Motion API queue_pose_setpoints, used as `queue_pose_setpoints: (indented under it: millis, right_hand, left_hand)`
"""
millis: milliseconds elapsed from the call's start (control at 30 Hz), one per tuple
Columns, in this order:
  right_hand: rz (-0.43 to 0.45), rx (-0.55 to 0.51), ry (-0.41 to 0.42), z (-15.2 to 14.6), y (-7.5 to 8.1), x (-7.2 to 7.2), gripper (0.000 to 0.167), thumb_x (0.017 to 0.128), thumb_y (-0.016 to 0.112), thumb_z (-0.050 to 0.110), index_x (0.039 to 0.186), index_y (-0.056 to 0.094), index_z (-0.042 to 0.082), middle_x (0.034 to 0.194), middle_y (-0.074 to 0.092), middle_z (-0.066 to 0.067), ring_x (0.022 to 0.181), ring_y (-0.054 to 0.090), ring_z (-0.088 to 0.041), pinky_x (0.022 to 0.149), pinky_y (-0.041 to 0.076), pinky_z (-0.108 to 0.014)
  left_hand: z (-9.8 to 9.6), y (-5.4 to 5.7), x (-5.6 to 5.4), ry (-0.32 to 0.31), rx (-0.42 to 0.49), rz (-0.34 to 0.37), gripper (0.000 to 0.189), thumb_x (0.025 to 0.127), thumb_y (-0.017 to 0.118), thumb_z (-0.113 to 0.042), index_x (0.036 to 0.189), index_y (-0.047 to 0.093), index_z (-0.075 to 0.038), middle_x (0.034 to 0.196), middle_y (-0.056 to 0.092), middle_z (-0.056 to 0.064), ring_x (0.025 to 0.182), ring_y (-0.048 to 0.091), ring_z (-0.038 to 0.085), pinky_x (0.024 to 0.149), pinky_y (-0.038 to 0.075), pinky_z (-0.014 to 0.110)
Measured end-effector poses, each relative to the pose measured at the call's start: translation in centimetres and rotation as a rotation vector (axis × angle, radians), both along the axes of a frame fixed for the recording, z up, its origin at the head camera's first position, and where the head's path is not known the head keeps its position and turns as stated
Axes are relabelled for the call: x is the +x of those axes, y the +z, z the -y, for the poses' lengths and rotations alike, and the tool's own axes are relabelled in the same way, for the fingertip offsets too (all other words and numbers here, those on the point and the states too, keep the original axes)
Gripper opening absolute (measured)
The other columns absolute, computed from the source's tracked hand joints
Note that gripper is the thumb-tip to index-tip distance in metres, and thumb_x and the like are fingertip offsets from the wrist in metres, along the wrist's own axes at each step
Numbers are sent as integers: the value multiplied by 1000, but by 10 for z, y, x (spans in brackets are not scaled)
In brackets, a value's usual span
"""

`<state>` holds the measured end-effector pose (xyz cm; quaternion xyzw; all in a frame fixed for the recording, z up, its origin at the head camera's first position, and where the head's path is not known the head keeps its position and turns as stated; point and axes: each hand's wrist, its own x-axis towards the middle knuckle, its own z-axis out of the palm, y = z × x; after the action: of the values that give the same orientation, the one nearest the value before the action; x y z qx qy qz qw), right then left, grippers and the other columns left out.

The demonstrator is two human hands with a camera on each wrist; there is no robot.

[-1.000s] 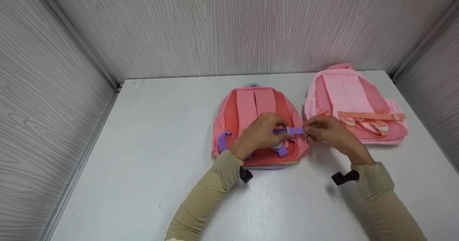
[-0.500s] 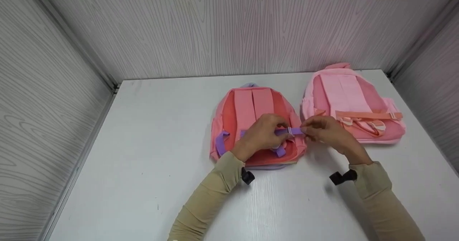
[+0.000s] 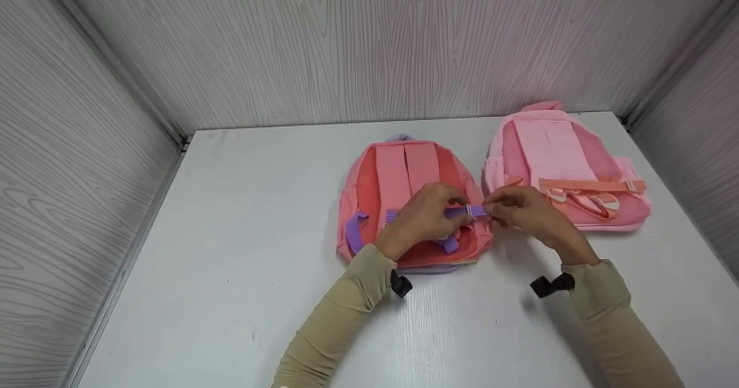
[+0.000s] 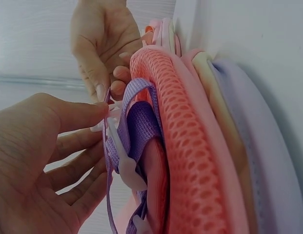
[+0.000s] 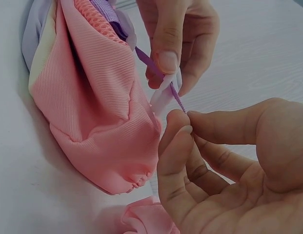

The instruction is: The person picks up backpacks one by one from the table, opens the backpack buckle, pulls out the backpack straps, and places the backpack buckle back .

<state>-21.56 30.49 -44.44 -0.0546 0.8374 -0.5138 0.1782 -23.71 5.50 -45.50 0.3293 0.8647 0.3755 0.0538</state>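
A coral-pink backpack (image 3: 391, 174) lies on the white table with its mesh back and shoulder straps facing up. Across its lower right part, a purple webbing strap (image 3: 478, 211) is held taut between both hands. My left hand (image 3: 426, 213) pinches the strap at a white plastic slider (image 5: 167, 93). Thumb and forefinger of my right hand (image 3: 526, 216) pinch the strap's end, a short way right of the slider. More purple webbing (image 4: 141, 122) and a white buckle (image 4: 129, 173) hang loose beside the left fingers in the left wrist view.
A second, lighter pink backpack (image 3: 557, 151) with orange straps (image 3: 600, 186) lies close by on the right, also back side up. Pale wood-grain panels (image 3: 369, 47) wall in the white table (image 3: 260, 203) at the back and on both sides.
My left hand and the slider have shifted slightly right, so less purple strap shows between the slider and my right fingers. Both hands keep their pinch.
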Motion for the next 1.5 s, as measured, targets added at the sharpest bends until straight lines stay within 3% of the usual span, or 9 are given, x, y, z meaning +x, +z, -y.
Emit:
queue_pose_setpoints:
  millis: [367, 1067, 1300, 1500]
  right_hand:
    - [-27, -24, -8, 0, 0, 1, 28, 107, 66, 19, 127, 68, -2, 102, 69, -7, 86, 60, -16, 76, 55, -31]
    - [-3, -6, -23, 0, 1, 2, 27, 107, 66, 20, 126, 69, 0, 103, 68, -7, 89, 60, -20, 80, 57, -33]
    - [-1, 12, -16, 0, 2, 2, 27, 107, 66, 20, 126, 69, 1, 106, 66, -9, 92, 59, -22, 82, 56, -34]
    - [13, 32, -13, -1, 0, 0, 25, 107, 65, 18, 127, 70, 3, 112, 64, -12, 98, 59, -27, 85, 57, -35]
  left_hand:
    - [-5, -2, 0, -31, 17, -43, 25, 98, 79, -25, 119, 80, -12, 109, 75, -5, 95, 63, 7, 88, 55, 18]
    - [-3, -1, 1, 46, -48, 63, 22, 93, 83, -25, 113, 80, -17, 95, 68, -5, 88, 62, 12, 75, 55, 22]
    - [-2, -3, 0, 22, -12, 16, 19, 94, 82, -23, 112, 82, -15, 96, 70, -7, 88, 60, 11, 76, 53, 21]
    - [-4, -3, 1, 31, -38, 23, 23, 96, 82, -27, 116, 82, -17, 100, 69, -8, 91, 60, 10, 79, 52, 20]
